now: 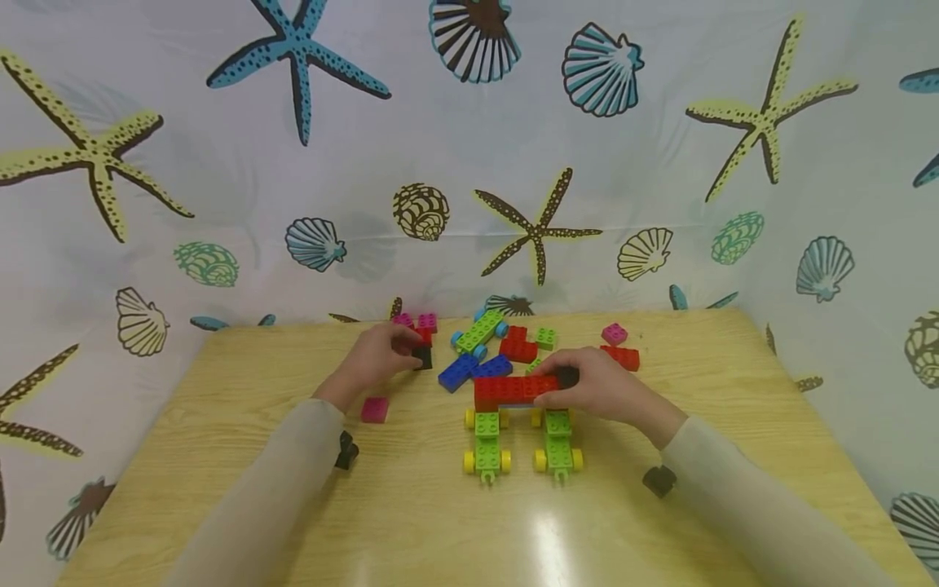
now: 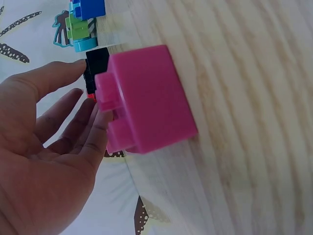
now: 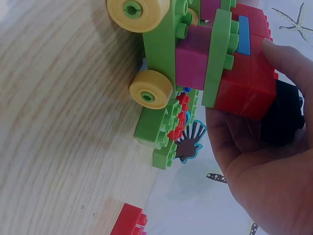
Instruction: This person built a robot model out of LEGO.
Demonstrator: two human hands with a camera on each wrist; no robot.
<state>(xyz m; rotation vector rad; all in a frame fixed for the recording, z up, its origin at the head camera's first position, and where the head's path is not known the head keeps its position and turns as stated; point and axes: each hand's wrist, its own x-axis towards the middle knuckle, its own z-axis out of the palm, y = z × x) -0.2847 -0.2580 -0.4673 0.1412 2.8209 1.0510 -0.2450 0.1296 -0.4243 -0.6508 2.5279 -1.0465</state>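
My left hand (image 1: 377, 356) is at a black brick (image 1: 421, 357), with thumb and fingers around its near side; a red brick adjoins it. In the left wrist view, a pink brick (image 2: 151, 98) hides some fingertips. My right hand (image 1: 597, 383) grips the right end of a row of red bricks (image 1: 506, 391), thumb on one side and fingers on the other. A black brick (image 3: 283, 115) sits on that end, against the hand. The red row spans two green wheeled bases (image 1: 487, 444) with yellow wheels (image 3: 151, 89); a magenta brick (image 3: 193, 56) shows between green pieces.
Behind the build lie blue bricks (image 1: 458, 372), a green car base (image 1: 480, 333) with blue wheels, and loose red bricks (image 1: 517, 346). Black pieces lie by the left sleeve (image 1: 346, 450) and right sleeve (image 1: 734, 481). More bricks lie right, including a red one (image 1: 622, 357).
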